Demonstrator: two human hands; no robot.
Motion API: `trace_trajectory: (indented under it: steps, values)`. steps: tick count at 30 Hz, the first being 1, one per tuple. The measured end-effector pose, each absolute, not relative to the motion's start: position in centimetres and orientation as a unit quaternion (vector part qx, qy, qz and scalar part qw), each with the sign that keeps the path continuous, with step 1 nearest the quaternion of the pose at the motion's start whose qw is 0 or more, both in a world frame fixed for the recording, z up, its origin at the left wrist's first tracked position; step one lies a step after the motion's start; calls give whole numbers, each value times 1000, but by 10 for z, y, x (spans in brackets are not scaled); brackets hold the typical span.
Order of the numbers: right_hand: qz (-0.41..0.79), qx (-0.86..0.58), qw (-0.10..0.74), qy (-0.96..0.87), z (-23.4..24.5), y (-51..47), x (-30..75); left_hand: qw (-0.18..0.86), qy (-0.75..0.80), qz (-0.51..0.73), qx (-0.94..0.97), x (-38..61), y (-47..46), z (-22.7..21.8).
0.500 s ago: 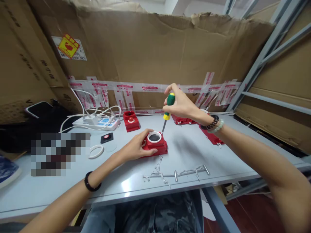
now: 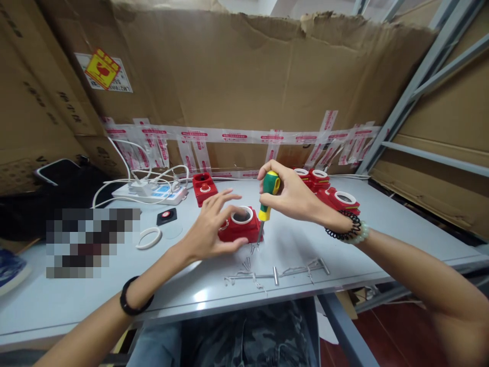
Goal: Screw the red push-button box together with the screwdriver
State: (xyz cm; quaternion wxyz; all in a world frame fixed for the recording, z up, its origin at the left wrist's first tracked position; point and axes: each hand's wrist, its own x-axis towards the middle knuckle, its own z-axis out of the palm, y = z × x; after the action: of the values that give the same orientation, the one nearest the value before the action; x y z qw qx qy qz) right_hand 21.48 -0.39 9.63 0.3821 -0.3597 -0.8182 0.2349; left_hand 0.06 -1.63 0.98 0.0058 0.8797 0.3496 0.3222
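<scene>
Left hand spread wide; right hand curled in grip; both forearms angled inward.

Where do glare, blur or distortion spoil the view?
Head view: bright glare near the front edge of the glossy white table; a pixelated block hides part of the left side; the tip of the green and yellow screwdriver is hard to resolve; the grey metal shelving looks stretched.
</scene>
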Motion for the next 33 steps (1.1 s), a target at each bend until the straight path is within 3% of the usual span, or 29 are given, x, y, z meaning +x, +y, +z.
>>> trace_trajectory:
  steps: [9,16,22,29,33]
  values:
    - [280,-345,396,-804,90,-10,214,-40,289,228,929,20,-33,-2]
    - [237,-350,460,-781,98,-5,229,-70,288,185,937,22,-35,-5]
    - [235,-365,458,-775,95,-7,240,-90,298,143,939,24,-36,-6]
    - [248,-366,449,-776,91,-8,243,-77,285,143,945,22,-39,0]
    - [245,-376,435,-781,88,-11,243,-142,312,191,920,17,-48,1]
